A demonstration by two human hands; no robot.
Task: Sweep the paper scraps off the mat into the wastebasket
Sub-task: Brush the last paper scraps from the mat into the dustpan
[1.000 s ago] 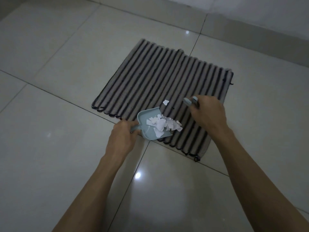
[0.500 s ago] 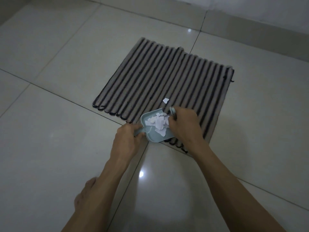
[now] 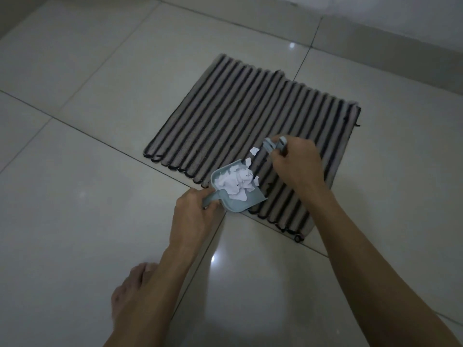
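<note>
A striped grey-and-black mat (image 3: 240, 113) lies on the tiled floor. At its near edge sits a small pale-blue dustpan (image 3: 246, 204), its handle gripped by my left hand (image 3: 193, 214). A heap of white paper scraps (image 3: 236, 182) fills the pan. One loose scrap (image 3: 254, 151) lies on the mat just beyond the pan's mouth. My right hand (image 3: 297, 164) holds a small pale-blue brush (image 3: 274, 145) over the mat, right beside that scrap. No wastebasket is in view.
Glossy beige floor tiles (image 3: 75, 196) surround the mat. A wall base (image 3: 375, 41) runs along the top right. My bare foot (image 3: 132, 296) rests on the floor at the lower left, under my left forearm.
My right hand swept the brush to the pan's mouth, then drew back out to the loose scrap. The scraps sit deeper in the pan. The pan and left hand stayed put.
</note>
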